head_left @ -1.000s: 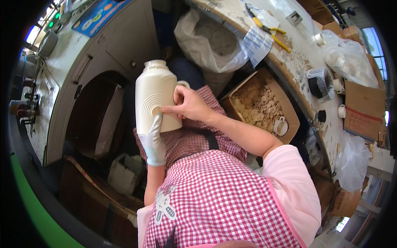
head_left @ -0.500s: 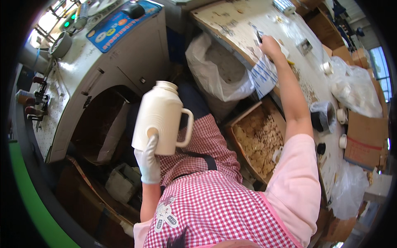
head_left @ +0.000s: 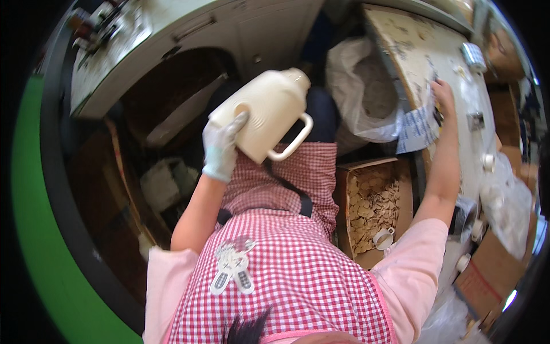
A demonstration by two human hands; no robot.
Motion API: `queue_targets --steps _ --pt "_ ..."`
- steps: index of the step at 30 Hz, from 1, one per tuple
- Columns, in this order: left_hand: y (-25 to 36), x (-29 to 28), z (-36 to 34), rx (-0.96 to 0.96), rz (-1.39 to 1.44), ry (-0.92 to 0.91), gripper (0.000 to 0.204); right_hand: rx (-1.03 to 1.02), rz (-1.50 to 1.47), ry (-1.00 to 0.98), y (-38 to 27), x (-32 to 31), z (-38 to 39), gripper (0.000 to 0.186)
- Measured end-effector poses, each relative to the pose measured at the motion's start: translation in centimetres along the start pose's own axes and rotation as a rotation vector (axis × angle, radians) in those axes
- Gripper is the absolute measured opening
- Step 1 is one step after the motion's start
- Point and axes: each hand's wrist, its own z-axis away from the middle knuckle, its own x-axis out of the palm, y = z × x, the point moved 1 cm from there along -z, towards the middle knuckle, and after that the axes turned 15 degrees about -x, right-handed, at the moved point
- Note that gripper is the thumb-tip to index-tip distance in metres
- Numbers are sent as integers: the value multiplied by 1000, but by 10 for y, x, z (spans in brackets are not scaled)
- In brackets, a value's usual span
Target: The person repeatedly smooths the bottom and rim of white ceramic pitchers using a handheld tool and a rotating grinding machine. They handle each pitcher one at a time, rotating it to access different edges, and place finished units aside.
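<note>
My left hand (head_left: 221, 148), in a pale knit glove, grips a cream plastic jug-shaped housing (head_left: 275, 106) with a side handle. The housing tilts to the right above my lap, its neck toward the upper right. The gloved thumb lies against a round mark or opening on its side, ringed by fine ridges. My bare right hand (head_left: 444, 98) reaches over the workbench at the right, fingers closed; whatever is in them is too small and blurred to name. Just beside it, a white sheet with blue print (head_left: 417, 131) hangs over the bench edge.
A bag-lined bin (head_left: 344, 71) stands by the bench (head_left: 395, 28). Below, a cardboard box (head_left: 342, 200) holds many thin tan discs and a white ring-like cup (head_left: 383, 238). Clear plastic bags (head_left: 504, 212) and cartons (head_left: 487, 269) lie at right. A white cabinet (head_left: 246, 34) stands ahead.
The view has swung left. The housing has tipped farther to the right in my left hand. My right hand stays over the bench near the printed sheet; the dark tip seen at its fingers is no longer distinct.
</note>
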Motion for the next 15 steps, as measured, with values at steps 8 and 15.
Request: queue_targets --steps 8,15 --pt "4 5 41 -305 183 -229 52 -207 -1006 -16 -254 47 193 34" --pt "5 2 66 -287 190 -343 46 -511 -759 -403 -378 145 311 39"
